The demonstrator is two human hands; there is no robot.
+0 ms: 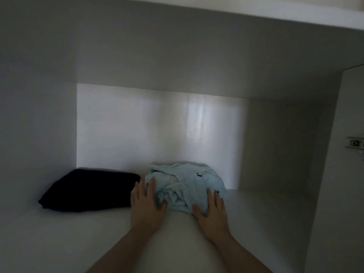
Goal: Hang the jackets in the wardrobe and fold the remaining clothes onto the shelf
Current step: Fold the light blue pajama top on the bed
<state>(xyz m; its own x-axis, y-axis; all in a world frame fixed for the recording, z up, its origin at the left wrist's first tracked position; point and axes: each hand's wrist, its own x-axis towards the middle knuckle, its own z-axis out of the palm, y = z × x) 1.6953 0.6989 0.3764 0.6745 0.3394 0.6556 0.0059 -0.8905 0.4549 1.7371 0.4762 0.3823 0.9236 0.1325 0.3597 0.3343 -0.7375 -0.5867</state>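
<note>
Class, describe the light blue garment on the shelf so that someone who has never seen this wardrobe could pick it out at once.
Look inside the white wardrobe compartment, down at the shelf near its back wall. Two bundles of cloth lie there side by side; the light blue garment is the right one, with the left hand and right hand flat against its sides. Unlike the neat dark folded garment beside it, it is pale and rumpled.

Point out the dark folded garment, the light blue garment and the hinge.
dark garment [88, 189], head view, middle of its top face
blue garment [187, 184], head view, crumpled upper middle
hinge [355, 143], head view, metal plate
</note>
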